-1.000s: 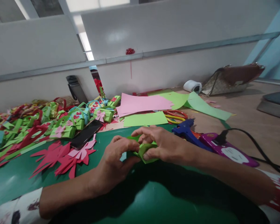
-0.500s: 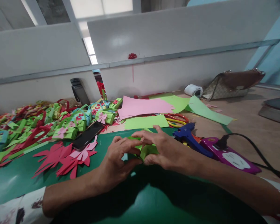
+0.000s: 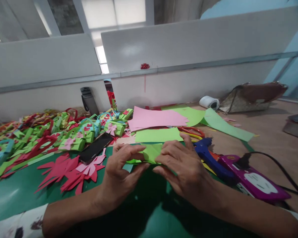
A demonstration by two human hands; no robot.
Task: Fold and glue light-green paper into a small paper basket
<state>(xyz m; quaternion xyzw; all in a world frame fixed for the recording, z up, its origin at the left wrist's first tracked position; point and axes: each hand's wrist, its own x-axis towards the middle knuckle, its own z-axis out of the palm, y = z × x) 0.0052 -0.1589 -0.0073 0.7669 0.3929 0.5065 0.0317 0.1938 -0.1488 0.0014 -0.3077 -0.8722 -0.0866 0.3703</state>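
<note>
I count one black phone, one blue glue gun, one purple power strip, one white tape roll, one brown handbag, and my two hands — left hand, right hand

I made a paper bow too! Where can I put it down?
Bare green mat lies left of the left hand, below the red cutouts. Bare tabletop lies beyond the cord. The baskets at the left are crowded.

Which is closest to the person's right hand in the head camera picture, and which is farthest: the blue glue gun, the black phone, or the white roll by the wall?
From the right hand:
1. Blue glue gun, just to its right, almost touching.
2. Black phone, off to the left, past the left hand.
3. White roll, far back by the wall.
</note>
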